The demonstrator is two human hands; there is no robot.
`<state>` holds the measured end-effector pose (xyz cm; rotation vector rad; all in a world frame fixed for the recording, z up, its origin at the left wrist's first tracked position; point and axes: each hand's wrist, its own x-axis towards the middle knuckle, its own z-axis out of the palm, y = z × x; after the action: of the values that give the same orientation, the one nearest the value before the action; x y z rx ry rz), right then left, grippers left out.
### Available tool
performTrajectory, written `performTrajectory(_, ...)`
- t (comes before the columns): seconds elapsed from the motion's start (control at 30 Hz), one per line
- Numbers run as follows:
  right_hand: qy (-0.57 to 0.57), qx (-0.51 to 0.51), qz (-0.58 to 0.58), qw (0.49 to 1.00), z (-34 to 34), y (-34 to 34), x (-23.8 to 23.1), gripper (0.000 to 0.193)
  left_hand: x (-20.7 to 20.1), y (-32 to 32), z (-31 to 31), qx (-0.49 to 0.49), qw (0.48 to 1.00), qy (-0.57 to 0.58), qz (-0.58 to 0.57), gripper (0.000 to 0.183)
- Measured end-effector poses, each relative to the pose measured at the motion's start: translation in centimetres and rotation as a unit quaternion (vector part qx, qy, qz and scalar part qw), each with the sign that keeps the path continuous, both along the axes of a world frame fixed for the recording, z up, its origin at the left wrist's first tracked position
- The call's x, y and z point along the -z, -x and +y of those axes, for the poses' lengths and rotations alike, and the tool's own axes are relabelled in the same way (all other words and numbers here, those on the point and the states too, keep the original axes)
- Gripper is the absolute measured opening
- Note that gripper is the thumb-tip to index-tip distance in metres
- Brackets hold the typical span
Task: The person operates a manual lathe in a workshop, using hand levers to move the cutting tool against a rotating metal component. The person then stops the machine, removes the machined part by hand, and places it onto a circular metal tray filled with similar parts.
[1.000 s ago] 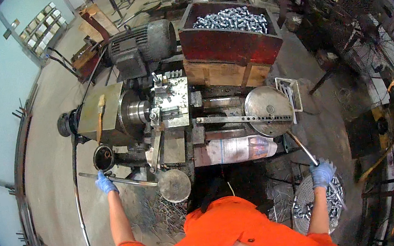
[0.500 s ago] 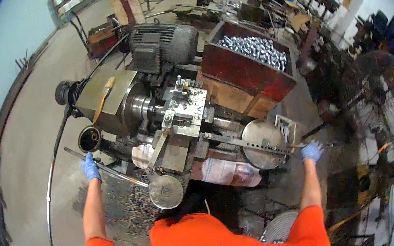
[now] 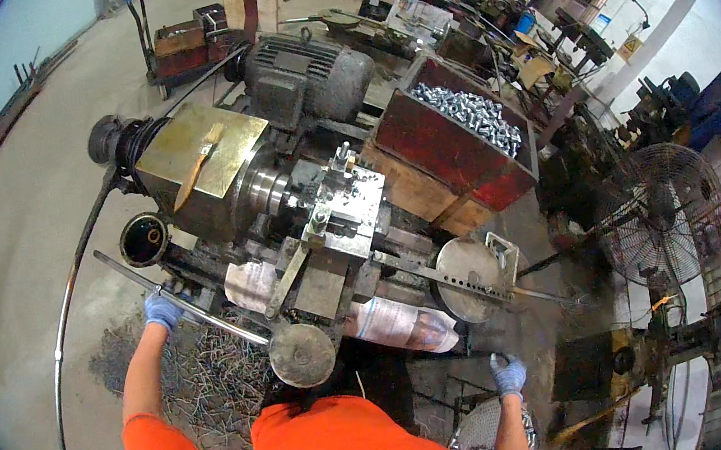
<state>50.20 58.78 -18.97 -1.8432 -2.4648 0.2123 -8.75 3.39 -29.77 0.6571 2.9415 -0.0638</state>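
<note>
My left hand point(image 3: 163, 312), in a blue glove, is at a long metal rod point(image 3: 219, 323) on the machine's left side. Its fingers are closed around the rod, partly hidden. A round metal disc point(image 3: 302, 355) sits at the rod's near end. My right hand point(image 3: 509, 376), gloved too, hovers at the lower right with thumb and fingers apart; nothing shows between them. Just below it, partly behind my forearm, is a round container point(image 3: 476, 426) with shiny metal pieces. The machine's metal tool block point(image 3: 345, 209) stands beside the round chuck point(image 3: 268, 190).
A red bin point(image 3: 460, 153) heaped with small metal parts stands behind the machine, near a large motor point(image 3: 309, 77). A brush point(image 3: 198, 166) lies on the machine housing point(image 3: 203, 150). Metal shavings point(image 3: 213, 381) litter the floor at left. A caged fan point(image 3: 661, 213) stands at right.
My right hand has left the perforated bar's handle at the right and moved down and left, near the round container. My left hand stays at the rod. The view has shifted slightly.
</note>
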Motion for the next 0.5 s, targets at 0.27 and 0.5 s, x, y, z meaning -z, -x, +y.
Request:
performTrajectory(0.27,-0.020,-0.010,0.032,0.999,-4.5,1.4,0.0,0.038,-3.0,-6.7,6.2,-0.165,0.968,-0.189,0.024,0.038)
performTrajectory(0.5,-0.055,-0.057,0.155,0.985,-2.2,2.7,-0.6,0.036,1.6,-2.7,2.7,0.003,0.997,0.030,-0.075,0.035)
